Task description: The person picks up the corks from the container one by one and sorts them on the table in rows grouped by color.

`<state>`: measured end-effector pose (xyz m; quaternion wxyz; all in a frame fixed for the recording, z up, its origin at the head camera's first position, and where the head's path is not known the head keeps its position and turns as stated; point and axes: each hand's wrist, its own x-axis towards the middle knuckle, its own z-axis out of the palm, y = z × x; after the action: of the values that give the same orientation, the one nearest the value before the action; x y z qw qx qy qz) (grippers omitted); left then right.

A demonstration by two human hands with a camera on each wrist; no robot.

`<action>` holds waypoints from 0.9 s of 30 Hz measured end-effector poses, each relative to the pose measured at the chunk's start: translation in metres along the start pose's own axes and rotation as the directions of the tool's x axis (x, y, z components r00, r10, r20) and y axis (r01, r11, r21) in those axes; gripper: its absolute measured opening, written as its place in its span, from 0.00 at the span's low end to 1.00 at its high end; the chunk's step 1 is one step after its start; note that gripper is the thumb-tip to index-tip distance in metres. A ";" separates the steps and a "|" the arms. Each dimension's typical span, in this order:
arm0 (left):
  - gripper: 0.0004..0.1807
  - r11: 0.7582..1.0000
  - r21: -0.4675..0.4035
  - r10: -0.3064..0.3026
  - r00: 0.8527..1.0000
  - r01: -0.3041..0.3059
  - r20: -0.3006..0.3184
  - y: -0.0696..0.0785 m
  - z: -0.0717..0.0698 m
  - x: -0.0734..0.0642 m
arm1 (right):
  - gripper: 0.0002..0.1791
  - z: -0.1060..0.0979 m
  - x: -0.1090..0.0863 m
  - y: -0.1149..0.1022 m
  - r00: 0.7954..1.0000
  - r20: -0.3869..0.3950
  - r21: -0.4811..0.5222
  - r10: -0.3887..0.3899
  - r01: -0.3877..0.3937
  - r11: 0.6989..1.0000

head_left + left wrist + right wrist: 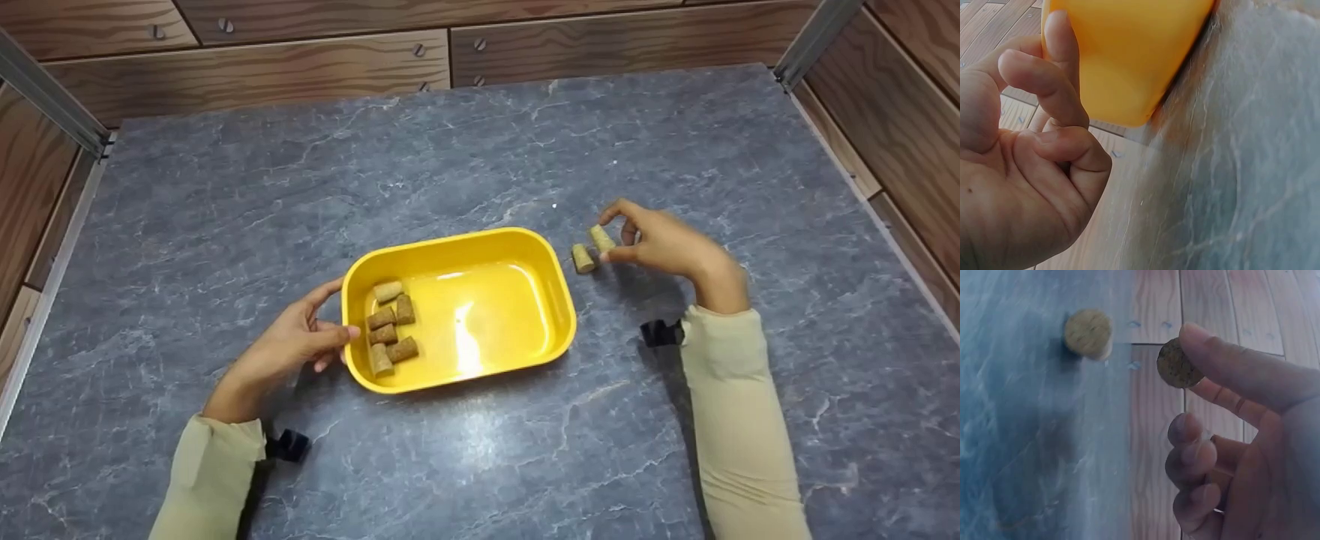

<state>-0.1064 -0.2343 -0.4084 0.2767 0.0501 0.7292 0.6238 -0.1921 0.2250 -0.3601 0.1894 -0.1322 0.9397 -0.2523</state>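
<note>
The right hand (pixel 664 241), in the right half of the frame, pinches one pale cork (pixel 601 238) between thumb and forefinger, the gap between them just the cork's thickness, while its other fingers curl loosely with nothing in them. The held cork's long axis slants from upper left to lower right; in the right wrist view its round end shows in front of wood panels (pixel 1157 433), so it is probably lifted off the counter (pixel 480 165). The second cork (pixel 583 259) lies just beside it, toward the lower left, on the counter, its own axis nearly upright in the picture and roughly in line with the held one's slant. That second cork sits between the held cork and the right wall of the yellow tub (pixel 495 307), so the tub is to the left and slightly below the right hand, near it; the right hand is by far the closer to both loose pieces. The left hand (pixel 291 337) is at the tub's opposite end, thumb over the rim and fingers outside, gripping the left wall. Six corks (pixel 382 334) cluster at that left end inside the tub, well apart from the right hand's pair.
</note>
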 end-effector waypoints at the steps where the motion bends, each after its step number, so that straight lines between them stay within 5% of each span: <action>1: 0.43 1.000 -0.004 -0.003 1.000 0.003 -0.004 0.000 0.000 0.000 | 0.24 0.000 0.001 0.002 1.000 0.004 -0.004 0.007 -0.007 1.000; 27: 0.45 1.000 0.010 -0.027 1.000 0.027 -0.013 0.002 0.000 -0.001 | 0.23 0.004 0.010 0.024 0.987 0.065 -0.058 0.144 -0.141 0.988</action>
<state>-0.1065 -0.2345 -0.4063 0.2803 0.0376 0.7348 0.6165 -0.2034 0.2400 -0.3790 0.2355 -0.0782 0.9460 -0.2086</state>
